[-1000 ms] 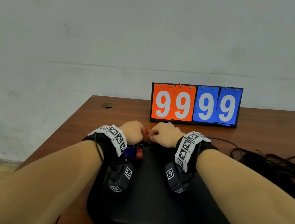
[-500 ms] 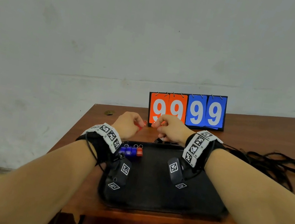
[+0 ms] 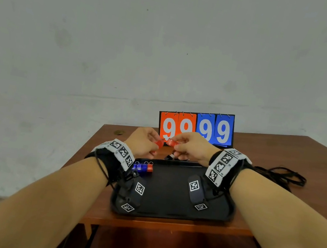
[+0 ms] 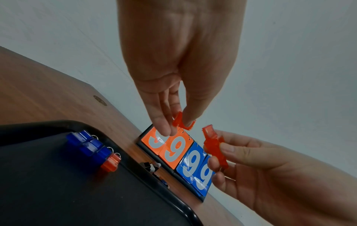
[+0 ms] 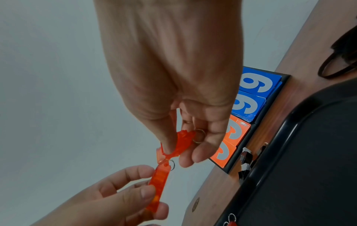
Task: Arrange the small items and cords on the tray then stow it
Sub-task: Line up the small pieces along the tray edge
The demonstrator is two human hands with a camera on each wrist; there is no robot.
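My left hand (image 3: 150, 144) pinches a red translucent key tag (image 3: 159, 144) between thumb and fingers, held above the tray's far edge. My right hand (image 3: 178, 147) pinches a second red key tag (image 3: 170, 142) with a metal ring, close beside the first. In the left wrist view the two red tags (image 4: 182, 122) (image 4: 214, 149) sit slightly apart. The black tray (image 3: 168, 192) lies on the table near the front edge. A row of blue tags and one red tag (image 3: 143, 166) stands at its far left corner. Black cords (image 3: 280, 175) lie tangled on the table to the right.
A flip scoreboard (image 3: 195, 127) reading 9999 stands behind the tray against the wall. Small black clips (image 3: 168, 157) lie between tray and scoreboard. The brown table (image 3: 274, 147) ends just in front of the tray and at the left.
Both hands have risen from the tray's far edge with the red tags, which now sit a little apart. The head view has pulled back.
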